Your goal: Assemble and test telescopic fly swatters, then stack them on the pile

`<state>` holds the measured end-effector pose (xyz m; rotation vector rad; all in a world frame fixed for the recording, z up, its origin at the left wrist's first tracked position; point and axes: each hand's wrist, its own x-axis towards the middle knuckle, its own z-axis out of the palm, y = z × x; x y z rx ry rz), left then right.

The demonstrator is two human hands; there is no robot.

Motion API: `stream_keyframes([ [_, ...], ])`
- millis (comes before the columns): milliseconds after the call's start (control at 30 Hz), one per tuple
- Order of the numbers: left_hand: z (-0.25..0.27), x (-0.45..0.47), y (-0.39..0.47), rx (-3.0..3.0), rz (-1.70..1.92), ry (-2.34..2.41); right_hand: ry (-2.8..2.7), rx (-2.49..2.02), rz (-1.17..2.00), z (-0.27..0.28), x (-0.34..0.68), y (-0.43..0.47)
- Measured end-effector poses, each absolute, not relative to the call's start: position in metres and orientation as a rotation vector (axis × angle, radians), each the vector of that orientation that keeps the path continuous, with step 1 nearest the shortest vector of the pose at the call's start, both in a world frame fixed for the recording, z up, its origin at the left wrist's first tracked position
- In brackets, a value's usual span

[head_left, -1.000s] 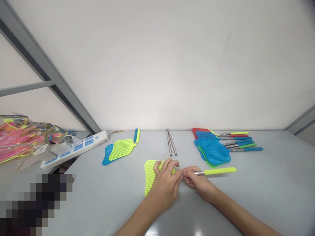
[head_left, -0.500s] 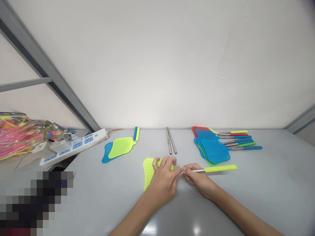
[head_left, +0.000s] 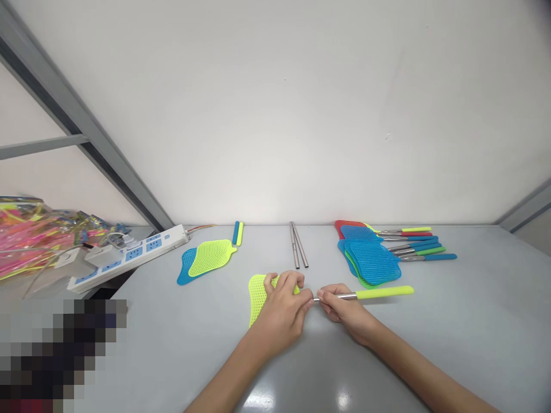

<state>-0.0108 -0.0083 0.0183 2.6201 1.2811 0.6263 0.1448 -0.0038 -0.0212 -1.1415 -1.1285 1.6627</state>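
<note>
Two hands (head_left: pixel 283 307) grip one yellow swatter (head_left: pixel 383 292), mesh (head_left: pixel 257 293) beneath the left.

white power strip (head_left: pixel 144 256) with blue sockets (head_left: pixel 153 245) lay slanted at left edge of counter (head_left: pixel 473 327), white adapters (head_left: pixel 97 256) plugged in. left of it: clear plastic packaging (head_left: pixel 34 235), pink and yellow inside. grey metal frame (head_left: pixel 64 94) stood beside pale wall (head_left: pixel 275 126).

We look from head height, forward and down, fairly near above the table (head_left: pixel 473 310). Our single view reaches the wall (head_left: pixel 284 126) behind the table.
</note>
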Motion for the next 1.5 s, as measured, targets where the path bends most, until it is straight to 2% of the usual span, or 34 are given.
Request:
stream_keyframes([
  [1500, 0.019, -0.036, 0.014, 2.633, 0.529, 1.214, -0.985, -1.141, 1.684, -0.015, 0.151, 0.003],
])
